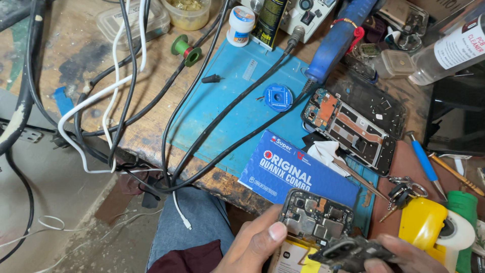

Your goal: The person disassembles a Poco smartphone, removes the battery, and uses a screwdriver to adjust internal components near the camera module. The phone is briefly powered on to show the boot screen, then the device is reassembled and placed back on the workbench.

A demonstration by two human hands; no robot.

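While the view looks down over the worktop's near edge, these things are seen:

Left hand [255,242]: raised at the bottom of the frame, its fingers closed on an opened phone body [316,217]; the thumb [275,232] is pressed against the lower left edge of the exposed boards.

Right hand [404,258]: only partly in view at the bottom edge; a dark camera-frame part [351,251] is pinched between its fingers, touching the lower end of the phone body.

Phone body: held in front of the worktop's [76,55] edge, above a lap in blue jeans [194,222], back side up, circuit boards uncovered.

Blue box [298,172]: laid flat just behind the phone body, on a blue mat [227,86].

Second opened phone [351,129]: laid on the mat's right part, beside a white cloth [326,151] and tweezers [361,177].

Blue-handled iron [336,40]: rested behind the second phone, tip down.

Solder wick spool [278,97]: placed mid-mat, between two black cables [222,116].

Yellow tape holder [429,227]: set at the right, near a bunch of keys [404,192].
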